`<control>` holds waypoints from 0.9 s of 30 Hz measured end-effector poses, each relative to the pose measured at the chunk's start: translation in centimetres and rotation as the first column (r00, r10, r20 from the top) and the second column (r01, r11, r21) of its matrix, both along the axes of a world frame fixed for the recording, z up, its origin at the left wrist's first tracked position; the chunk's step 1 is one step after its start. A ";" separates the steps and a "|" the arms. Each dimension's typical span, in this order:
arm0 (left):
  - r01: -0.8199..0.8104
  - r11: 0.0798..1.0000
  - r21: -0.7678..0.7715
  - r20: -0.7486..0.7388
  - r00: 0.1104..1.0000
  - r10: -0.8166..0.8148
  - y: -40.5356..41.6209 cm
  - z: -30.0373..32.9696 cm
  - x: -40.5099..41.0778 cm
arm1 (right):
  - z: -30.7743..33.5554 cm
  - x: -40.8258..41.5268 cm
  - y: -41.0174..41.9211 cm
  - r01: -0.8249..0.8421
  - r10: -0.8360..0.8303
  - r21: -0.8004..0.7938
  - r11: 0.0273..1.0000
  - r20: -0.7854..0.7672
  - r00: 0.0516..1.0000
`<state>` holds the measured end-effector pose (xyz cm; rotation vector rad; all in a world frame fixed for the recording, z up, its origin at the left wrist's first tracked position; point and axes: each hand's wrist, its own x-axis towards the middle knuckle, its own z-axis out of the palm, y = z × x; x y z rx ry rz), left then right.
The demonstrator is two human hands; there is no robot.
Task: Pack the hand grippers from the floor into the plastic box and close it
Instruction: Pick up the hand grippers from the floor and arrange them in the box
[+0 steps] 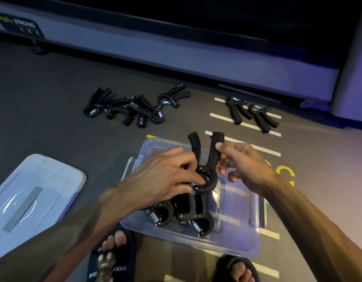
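Observation:
A black hand gripper (209,159) is held over the clear plastic box (239,239), its two handles pointing away from me. My left hand (165,180) grips its looped spring end. My right hand (241,161) pinches its right handle. Several grippers (186,214) lie inside the box at its near left. A pile of several grippers (135,106) lies on the floor beyond the box, to the left. Two more grippers (251,113) lie on the white floor stripes at the far right. The box's clear lid (33,192) lies flat on the floor to the left.
A grey treadmill base (176,49) runs across the back, with a grey post (352,78) at the right. My two feet in black slides (113,259) stand at the box's near edge. White stripes and yellow markings cross the dark floor at the right.

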<state>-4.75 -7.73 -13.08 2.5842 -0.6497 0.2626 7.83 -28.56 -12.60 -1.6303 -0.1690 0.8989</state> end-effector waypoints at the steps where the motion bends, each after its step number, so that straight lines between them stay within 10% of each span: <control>1: -0.005 1.000 -0.016 -0.018 1.000 0.005 0.0 -0.3 0.0 | 0.0 0.0 -0.3 -0.006 0.007 -0.005 1.000 0.045 0.999; 6: -0.244 0.939 -0.241 -0.015 0.969 0.248 2.3 -1.5 0.5 | -0.2 0.1 -2.5 -0.147 0.164 -0.116 0.982 0.161 0.973; 14: -0.559 0.824 -0.093 -0.105 0.829 0.550 4.8 -5.0 0.8 | -3.4 -2.8 -2.8 -0.435 0.445 -0.264 0.861 -0.023 0.895; 27: -0.590 0.805 -0.058 -0.200 0.797 0.569 4.6 -7.9 -0.6 | -5.0 -2.9 -1.3 -0.486 0.557 -0.503 0.714 -0.012 0.831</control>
